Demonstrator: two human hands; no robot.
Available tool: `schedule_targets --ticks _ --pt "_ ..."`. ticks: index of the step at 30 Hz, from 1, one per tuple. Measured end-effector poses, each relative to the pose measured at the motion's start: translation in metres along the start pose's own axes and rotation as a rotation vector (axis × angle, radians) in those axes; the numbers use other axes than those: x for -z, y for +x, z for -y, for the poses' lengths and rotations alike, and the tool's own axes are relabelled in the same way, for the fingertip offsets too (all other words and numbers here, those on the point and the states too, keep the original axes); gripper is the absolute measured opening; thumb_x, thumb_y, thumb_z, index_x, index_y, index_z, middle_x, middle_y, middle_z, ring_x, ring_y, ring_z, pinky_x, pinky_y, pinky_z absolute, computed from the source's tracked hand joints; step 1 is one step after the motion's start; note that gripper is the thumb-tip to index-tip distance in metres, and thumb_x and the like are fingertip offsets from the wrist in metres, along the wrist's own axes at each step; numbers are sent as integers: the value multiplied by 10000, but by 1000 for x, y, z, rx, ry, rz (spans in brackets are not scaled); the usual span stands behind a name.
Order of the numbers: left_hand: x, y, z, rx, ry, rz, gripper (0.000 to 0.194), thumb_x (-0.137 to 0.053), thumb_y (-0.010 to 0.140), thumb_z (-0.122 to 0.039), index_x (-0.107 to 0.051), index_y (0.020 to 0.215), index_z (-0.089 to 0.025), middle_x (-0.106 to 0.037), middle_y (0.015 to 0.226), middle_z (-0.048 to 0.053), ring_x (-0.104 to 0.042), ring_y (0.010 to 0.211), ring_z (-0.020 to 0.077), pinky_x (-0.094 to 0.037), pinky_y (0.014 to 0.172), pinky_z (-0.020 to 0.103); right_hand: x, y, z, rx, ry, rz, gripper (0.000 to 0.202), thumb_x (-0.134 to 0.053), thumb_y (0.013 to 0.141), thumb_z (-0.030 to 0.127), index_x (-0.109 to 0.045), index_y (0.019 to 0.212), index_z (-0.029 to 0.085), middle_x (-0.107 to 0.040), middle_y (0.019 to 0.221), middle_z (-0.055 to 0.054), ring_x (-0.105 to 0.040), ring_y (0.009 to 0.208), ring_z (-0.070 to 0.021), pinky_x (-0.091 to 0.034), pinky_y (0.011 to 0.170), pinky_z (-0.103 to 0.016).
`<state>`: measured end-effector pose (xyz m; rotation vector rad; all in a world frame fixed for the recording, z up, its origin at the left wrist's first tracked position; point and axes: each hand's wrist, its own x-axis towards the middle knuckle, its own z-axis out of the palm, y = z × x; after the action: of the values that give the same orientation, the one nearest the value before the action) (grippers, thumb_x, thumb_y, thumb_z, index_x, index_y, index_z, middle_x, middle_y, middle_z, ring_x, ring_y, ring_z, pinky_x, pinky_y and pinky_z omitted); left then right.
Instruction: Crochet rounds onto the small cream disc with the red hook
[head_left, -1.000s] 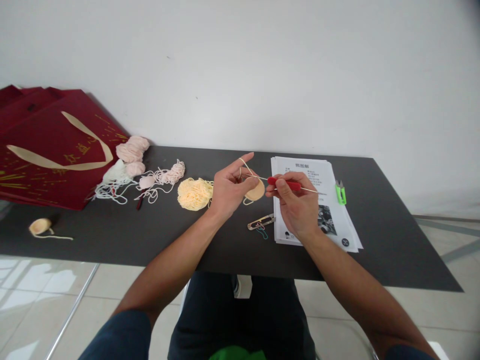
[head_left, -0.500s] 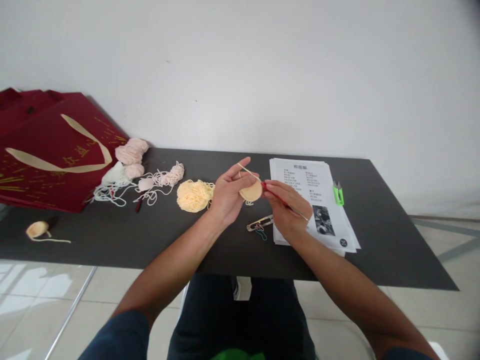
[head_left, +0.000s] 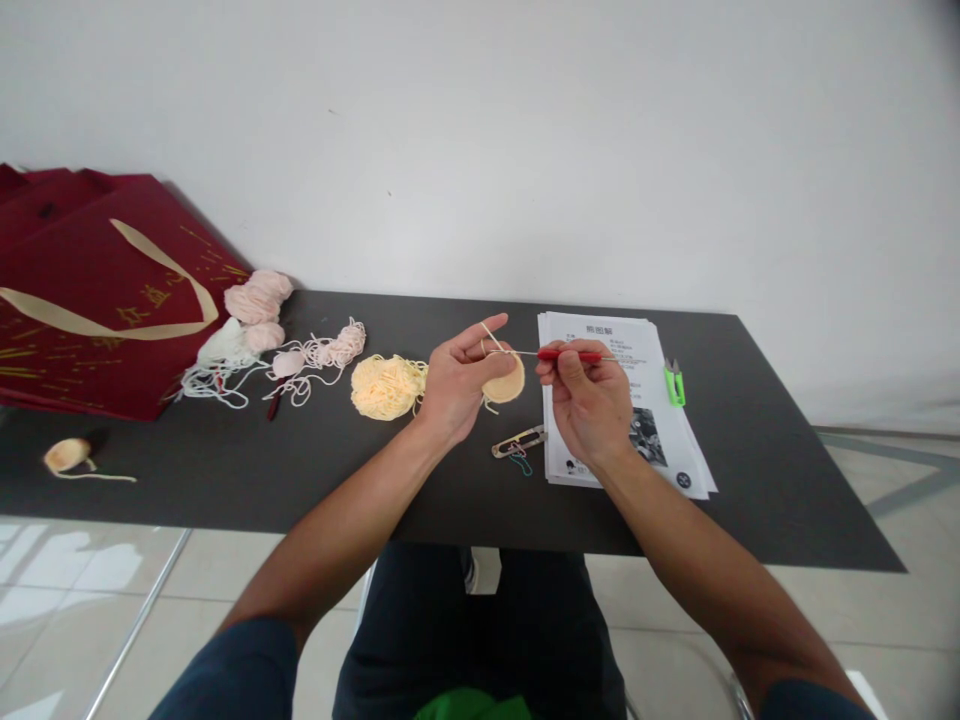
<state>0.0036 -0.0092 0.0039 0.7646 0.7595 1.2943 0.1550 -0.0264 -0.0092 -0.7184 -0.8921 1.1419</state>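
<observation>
A round, pale-yellow crochet piece (head_left: 504,382) is pinched in my left hand (head_left: 457,383), with a strand of yarn (head_left: 493,337) looped over the raised index finger. My right hand (head_left: 589,400) grips a red-handled crochet hook (head_left: 571,356). The hook lies nearly level, its thin metal shaft pointing left to the top edge of the crochet piece. Whether the tip sits inside a stitch is too small to tell. Just left of my left hand rests a yellow yarn ball (head_left: 386,387) on the dark table (head_left: 315,480).
Printed sheets (head_left: 600,325) lie under my right hand, with green thread snips (head_left: 674,383) on their right edge. Metal snips (head_left: 519,441) and stitch markers (head_left: 520,462) lie nearer me. Leftward are pink yarn (head_left: 259,297), white yarn (head_left: 225,345), a red bag (head_left: 90,270) and a small cream crochet piece (head_left: 67,455).
My right hand has rolled palm-up, turning the hook from a downward slant to nearly level. Its shaft now shows between the hands. My left hand keeps its hold on the crochet piece.
</observation>
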Motion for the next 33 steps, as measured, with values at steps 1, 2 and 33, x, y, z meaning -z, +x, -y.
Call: schedule_targets --ticks 1,2,33 --pt "0 0 0 -6 -1 3 577 -888 631 -142 -739 1185 -199 -735 785 -34 -629 653 77 -472 661 233 0 0 0 0 8 6 181 -828 847 346 -685 877 240 -780 905 20 -704 704 -83 -595 637 -206" --pt "0 0 0 -12 -3 7 573 -888 635 -143 -739 1185 -198 -732 780 -35 -623 648 74 -469 657 230 1 0 0 2 13 10 170 -821 856 336 -683 880 239 -777 906 22 -702 705 -78 -589 639 -200" --pt "16 7 -11 75 -33 262 295 -727 575 -116 -821 852 -159 -642 622 15 -511 552 100 -340 517 239 7 6 14 -92 88 78 279 -906 762 359 -659 813 241 -746 797 44 -616 603 -55 -501 503 -148"
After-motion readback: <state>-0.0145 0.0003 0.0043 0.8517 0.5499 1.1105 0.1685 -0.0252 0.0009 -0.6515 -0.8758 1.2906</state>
